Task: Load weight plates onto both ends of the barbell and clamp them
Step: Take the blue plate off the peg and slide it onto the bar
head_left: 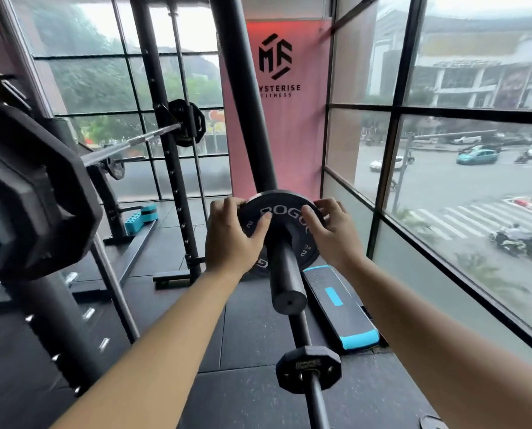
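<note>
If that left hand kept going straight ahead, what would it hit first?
The left hand already grips the black plate; beyond that, probably the dark upright post, though depth is unclear.

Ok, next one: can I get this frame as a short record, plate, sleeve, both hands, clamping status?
plate: small black round Rogue weight plate, on the sleeve
sleeve: dark metal barbell sleeve, bare end toward camera
left hand: grips plate's left rim
right hand: grips plate's right rim
clamped: not yet, nothing outside the plate
nearby: black-and-blue step platform on floor
</note>
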